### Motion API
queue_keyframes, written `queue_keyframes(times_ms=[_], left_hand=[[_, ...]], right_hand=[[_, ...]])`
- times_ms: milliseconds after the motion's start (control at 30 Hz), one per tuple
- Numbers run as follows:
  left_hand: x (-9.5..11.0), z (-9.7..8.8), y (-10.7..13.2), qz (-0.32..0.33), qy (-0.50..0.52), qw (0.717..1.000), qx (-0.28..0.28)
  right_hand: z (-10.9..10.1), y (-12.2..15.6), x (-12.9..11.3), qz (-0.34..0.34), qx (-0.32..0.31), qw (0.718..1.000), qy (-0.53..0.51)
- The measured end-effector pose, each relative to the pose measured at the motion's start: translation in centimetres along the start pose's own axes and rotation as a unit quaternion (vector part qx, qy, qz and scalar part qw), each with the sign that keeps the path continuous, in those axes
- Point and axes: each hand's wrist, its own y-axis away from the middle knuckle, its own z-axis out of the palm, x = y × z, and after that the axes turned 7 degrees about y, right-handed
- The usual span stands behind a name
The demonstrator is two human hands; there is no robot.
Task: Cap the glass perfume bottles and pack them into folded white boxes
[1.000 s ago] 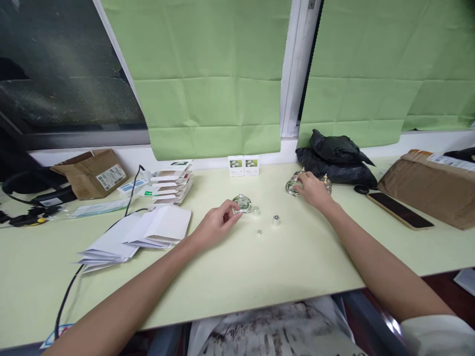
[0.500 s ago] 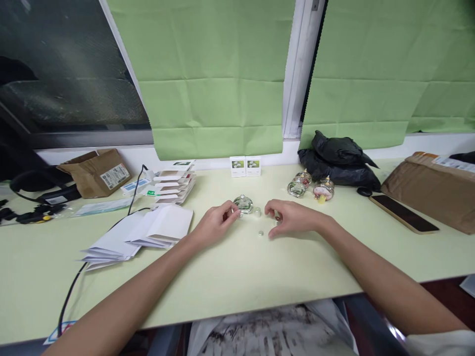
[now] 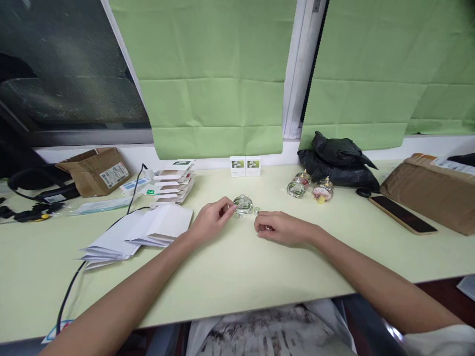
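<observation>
A small clear ornate glass bottle [image 3: 243, 204], with a silvery knob on top, stands on the table in front of me. My left hand [image 3: 212, 221] is at its left side, thumb and forefinger drawn together by the glass. What lies between those fingertips is too small to tell. A tiny clear piece [image 3: 240, 215] shows just below the bottle. To the right, my right hand [image 3: 280, 227] is low over the table with curled fingers. A small shiny thing [image 3: 268, 228] glints inside them, its kind unclear. A small pale cap-like piece [image 3: 257, 210] sits just beyond those fingers.
Folded white cartons [image 3: 159, 225] and a stack of small boxes [image 3: 174, 183] lie left. Two small white boxes [image 3: 245, 166] stand at the back. Ornate bottles [image 3: 297, 187], a black bag [image 3: 337, 160], a phone [image 3: 403, 214] and a brown parcel [image 3: 430, 193] are right.
My right hand has moved left and its fingers have closed over where a small silvery piece lay; that piece no longer shows. My left hand has shifted slightly left.
</observation>
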Motion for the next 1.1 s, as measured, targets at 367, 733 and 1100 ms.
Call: queue_keyframes(times_ms=[367, 733, 1100], left_hand=[[0.1, 0.1, 0.1, -0.006, 0.006, 1.000, -0.020], [0.1, 0.0, 0.2, -0.002, -0.008, 1.000, -0.023], [0.1, 0.1, 0.3, 0.001, -0.013, 0.999, -0.041]], right_hand=[[-2.8, 2.0, 7.6, 0.246, 0.058, 0.930, 0.268], [-2.4, 1.4, 8.0, 0.311, 0.043, 0.874, 0.370], [-4.8, 3.8, 9.3, 0.306, 0.029, 0.914, 0.265]])
